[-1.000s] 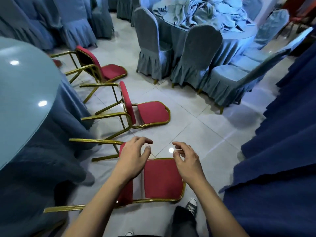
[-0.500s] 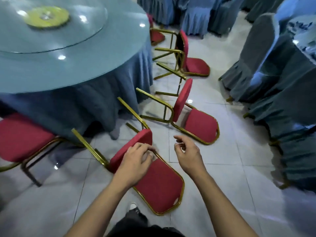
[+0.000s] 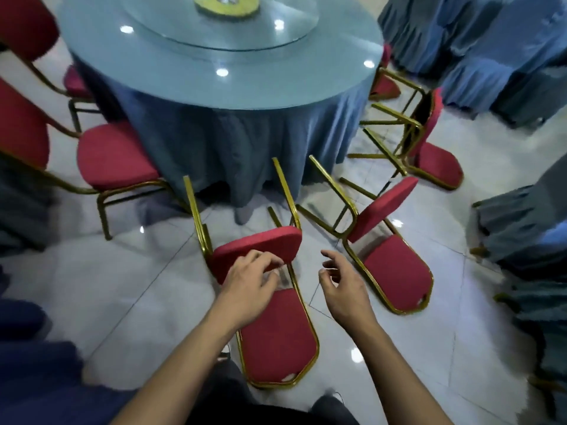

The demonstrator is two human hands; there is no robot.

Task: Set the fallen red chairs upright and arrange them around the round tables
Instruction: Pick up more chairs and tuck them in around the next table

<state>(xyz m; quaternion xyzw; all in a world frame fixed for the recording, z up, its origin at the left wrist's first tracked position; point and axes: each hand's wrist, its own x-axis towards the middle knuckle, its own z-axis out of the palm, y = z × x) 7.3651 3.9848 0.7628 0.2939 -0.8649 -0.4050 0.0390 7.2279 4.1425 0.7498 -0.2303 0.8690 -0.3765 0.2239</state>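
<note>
The nearest fallen red chair [image 3: 276,335] lies on its back on the tiled floor, with its gold legs pointing at the round table [image 3: 251,98]. My left hand [image 3: 250,286] rests on the chair's raised seat pad, fingers curled at the pad's lower edge and the thumb beneath. My right hand [image 3: 343,289] hovers just right of that chair, loosely curled and holding nothing. To the right lies a second fallen chair [image 3: 397,265]. A third fallen chair [image 3: 437,161] is beyond it. A fourth fallen chair [image 3: 383,85] shows partly behind the table's right edge.
Two red chairs stand upright at the table's left side [image 3: 116,157], and the back of another [image 3: 26,23] shows in the top left corner. Blue-covered chairs [image 3: 521,228] crowd the right side and far right corner. A glass turntable [image 3: 221,29] sits on the table.
The view has swung left, so the round table is now straight ahead. My left hand stays on the nearest chair's seat, and my right hand stays beside it holding nothing.
</note>
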